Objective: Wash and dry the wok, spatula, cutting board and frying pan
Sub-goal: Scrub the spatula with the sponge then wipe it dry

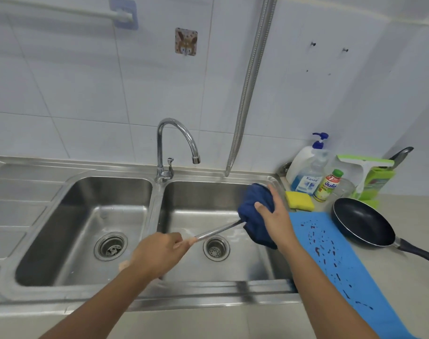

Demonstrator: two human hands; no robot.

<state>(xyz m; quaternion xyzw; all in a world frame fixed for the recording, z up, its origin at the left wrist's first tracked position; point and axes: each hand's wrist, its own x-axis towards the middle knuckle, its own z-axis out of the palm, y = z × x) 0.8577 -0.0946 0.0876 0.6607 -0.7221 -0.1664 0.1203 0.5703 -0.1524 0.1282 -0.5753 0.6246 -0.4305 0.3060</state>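
Note:
My left hand (157,253) grips the end of the spatula's metal handle (218,231) above the right sink basin (264,265). A dark blue cloth (252,209) is wrapped around the spatula's head, which is hidden inside it. My right hand (273,211) grips the cloth around that head. The black frying pan (362,222) lies on the counter to the right, its handle pointing to the lower right. The blue cutting board (343,265) lies flat next to the sink, with dark wet spots on it. No wok is in view.
The chrome faucet (175,143) stands between the two basins and no water runs. The left basin (86,231) holds only its drain. A yellow sponge (299,200), soap pump bottle (306,167), small bottle (328,184) and green squeegee (370,172) crowd the back right corner.

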